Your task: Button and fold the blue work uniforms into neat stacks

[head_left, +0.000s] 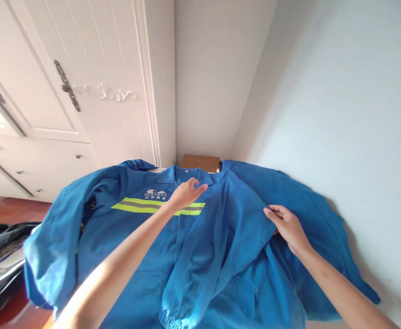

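Observation:
A blue work jacket (131,242) lies spread out front side up, its collar at the far end. Across its chest runs a yellow-and-grey reflective stripe, with white lettering above it. One sleeve (200,269) is folded in over the front, its gathered cuff toward me. My left hand (188,193) is over the upper chest near the collar, thumb and fingers curved with a gap between them. At the right side of the jacket, my right hand (286,224) pinches its fabric near the shoulder; some of those fingers are hidden under the cloth.
More blue cloth (310,228) spreads along the white wall (351,114) on the right. A white cabinet (114,55) stands at the left. Behind the collar is a brown box (200,161). Dark, plastic-looking bags (1,256) lie at the left edge above a reddish floor.

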### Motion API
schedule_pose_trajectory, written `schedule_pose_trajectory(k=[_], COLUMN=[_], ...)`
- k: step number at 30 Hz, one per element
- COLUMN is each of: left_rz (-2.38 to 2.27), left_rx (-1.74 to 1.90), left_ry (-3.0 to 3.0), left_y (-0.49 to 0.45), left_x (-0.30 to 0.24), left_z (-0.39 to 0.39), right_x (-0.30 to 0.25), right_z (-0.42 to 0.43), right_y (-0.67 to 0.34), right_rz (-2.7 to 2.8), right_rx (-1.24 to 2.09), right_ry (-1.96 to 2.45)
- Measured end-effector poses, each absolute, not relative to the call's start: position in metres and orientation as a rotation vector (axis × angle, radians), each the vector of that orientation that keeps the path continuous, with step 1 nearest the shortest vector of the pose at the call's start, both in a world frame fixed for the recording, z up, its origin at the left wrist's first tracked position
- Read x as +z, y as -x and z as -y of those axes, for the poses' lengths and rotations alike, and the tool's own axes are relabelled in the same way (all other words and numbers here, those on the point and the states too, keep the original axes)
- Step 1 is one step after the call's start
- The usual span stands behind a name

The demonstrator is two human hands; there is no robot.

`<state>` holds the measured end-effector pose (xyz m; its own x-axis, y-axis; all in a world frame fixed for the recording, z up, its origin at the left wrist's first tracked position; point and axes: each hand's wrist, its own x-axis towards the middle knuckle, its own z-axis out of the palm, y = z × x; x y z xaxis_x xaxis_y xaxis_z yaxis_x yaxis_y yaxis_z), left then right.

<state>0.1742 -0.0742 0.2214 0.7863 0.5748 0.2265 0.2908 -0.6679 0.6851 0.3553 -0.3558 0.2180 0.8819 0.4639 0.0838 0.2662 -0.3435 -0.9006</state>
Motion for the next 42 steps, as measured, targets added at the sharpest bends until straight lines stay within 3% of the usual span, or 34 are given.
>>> schedule_pose_trajectory(k=[2,8,10,13,15,19,25,42], left_rz=[-0.623,-0.825,-0.866,-0.899,-0.92,-0.907,-0.839,-0.814], left_rx=[0.415,0.435,0.466,0.637,0.756,0.845,0.909,1.011], left_ry=[-2.329,-2.246,-2.171,-2.075,-2.037,-1.958,-1.76,-1.625], left_y=[-0.124,-0.035,-0.026,-0.023,-0.024,-0.027,-0.029,-0.017], left_x=[0.213,0.165,0.147,0.125,0.115,0.105,0.104,0.095], left_z=[0.104,0.172,0.185,0.2,0.208,0.214,0.202,0.212], right_x=[0.22,0.232,0.216,0.167,0.13,0.084,0.089,0.052], right_z=[0.358,0.401,0.418,0.429,0.424,0.395,0.376,0.398], right_y=[-0.354,-0.292,-0.254,-0.204,-0.18,-0.155,-0.145,-0.134], right_rz=[0.523,0.648,0.626,0.601,0.595,0.516,0.569,0.451], right_rx=[0.167,-0.339,-0.056,0.622,0.83,0.665,0.5,0.691], right_ry=[1.941,1.879,1.889,1.887,1.878,1.787,1.819,1.722])
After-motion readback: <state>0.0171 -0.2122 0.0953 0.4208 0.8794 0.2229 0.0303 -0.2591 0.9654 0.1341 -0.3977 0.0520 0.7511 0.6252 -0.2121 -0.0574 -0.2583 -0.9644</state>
